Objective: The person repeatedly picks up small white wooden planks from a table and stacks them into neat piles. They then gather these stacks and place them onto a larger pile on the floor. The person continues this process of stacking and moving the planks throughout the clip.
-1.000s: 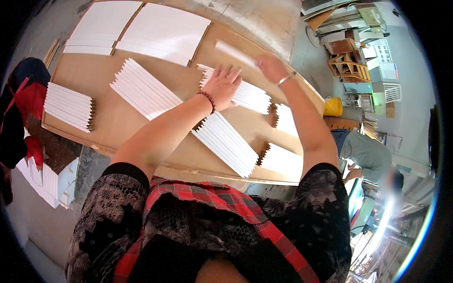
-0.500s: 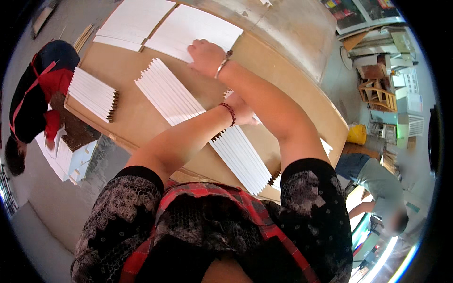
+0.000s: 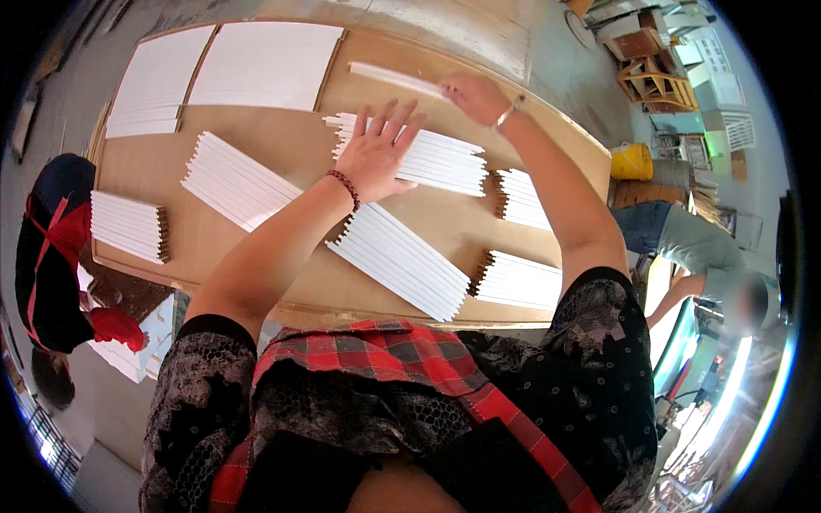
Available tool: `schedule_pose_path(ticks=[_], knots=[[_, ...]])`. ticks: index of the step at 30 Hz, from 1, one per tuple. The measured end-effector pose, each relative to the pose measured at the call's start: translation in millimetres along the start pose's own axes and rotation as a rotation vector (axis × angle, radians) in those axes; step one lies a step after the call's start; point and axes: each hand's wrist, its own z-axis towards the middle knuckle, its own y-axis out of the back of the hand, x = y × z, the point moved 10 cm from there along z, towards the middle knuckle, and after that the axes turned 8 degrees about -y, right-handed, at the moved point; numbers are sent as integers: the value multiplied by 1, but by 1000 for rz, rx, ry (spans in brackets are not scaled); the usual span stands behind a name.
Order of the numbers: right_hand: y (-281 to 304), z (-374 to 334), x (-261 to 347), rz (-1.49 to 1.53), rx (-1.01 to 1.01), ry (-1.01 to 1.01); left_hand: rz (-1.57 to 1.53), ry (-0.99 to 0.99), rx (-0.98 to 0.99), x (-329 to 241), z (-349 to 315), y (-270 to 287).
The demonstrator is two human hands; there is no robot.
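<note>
My left hand [image 3: 376, 158] lies with fingers spread on a row of narrow white strips [image 3: 445, 162] in the middle of the table. Farther off and to the right, my right hand [image 3: 475, 97] is closed around one end of a single white strip [image 3: 395, 79], which reaches leftward over the board. Motion blurs that hand and strip. Just below my left hand is another row of white strips [image 3: 402, 261], set at a slant. A longer slanted row [image 3: 235, 181] lies to the left, partly behind my left forearm.
Flat white panels [image 3: 265, 67] lie at the far left of the brown table [image 3: 291, 141]. More strip bundles rest at the left end [image 3: 128, 227] and right side [image 3: 520, 280]. One person [image 3: 56, 256] bends at the left, another [image 3: 697, 239] at the right, near a yellow bucket [image 3: 631, 161].
My view has turned. My right hand has left the far white panel, uncrossed from my left arm and swung right, now with a strip in it. My left hand has spread over the middle strips.
</note>
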Motion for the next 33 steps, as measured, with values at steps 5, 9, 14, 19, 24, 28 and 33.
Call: schedule_pose_path(ticks=[5,9,14,19,24,28,33], knots=[[-29,-46,18,272,317,-10,-41,37,165,1,1,-26],[-10,1,42,99,308,-4,-94,38,168,5,4,-3],[-15,68,148,235,-90,205,-139,149,-123,134,-38,105],[-52,97,231,-66,-272,223,1,-73,-56,222,-83,114],[-87,104,196,94,241,-101,-32,-213,115,228,-81,73],[-25,114,219,28,-334,144,-59,-244,205,218,-87,69],[-59,135,220,-22,15,52,-5,-212,13,220,-87,91]])
